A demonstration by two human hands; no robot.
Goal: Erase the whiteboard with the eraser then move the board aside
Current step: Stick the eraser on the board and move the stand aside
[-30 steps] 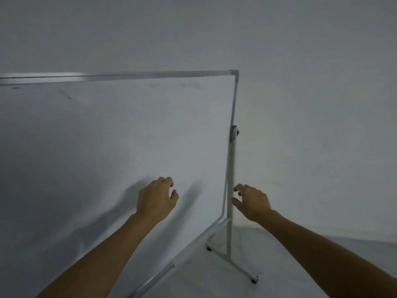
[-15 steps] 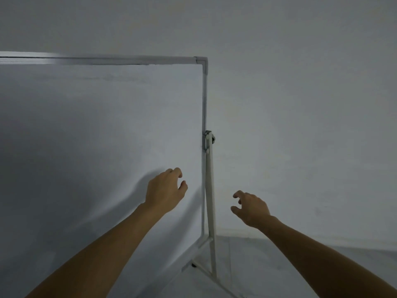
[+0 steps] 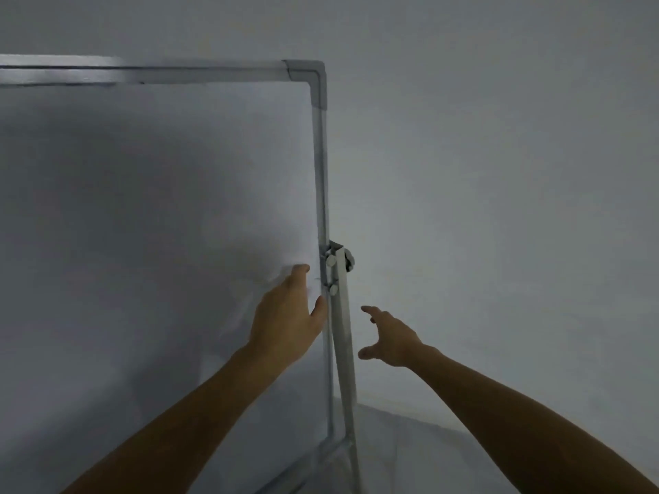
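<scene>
The whiteboard (image 3: 160, 226) stands upright at the left, on its stand leg (image 3: 342, 351). The left hand (image 3: 285, 322) lies with straight fingers on the board, just beside its right frame edge. The right hand (image 3: 392, 338) is spread in the air, right of the leg.

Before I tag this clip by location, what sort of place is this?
Probably a bare indoor room, perhaps a classroom or office. A freestanding whiteboard on a metal stand sits close to a plain white wall, over a pale floor. No furniture shows.
</scene>
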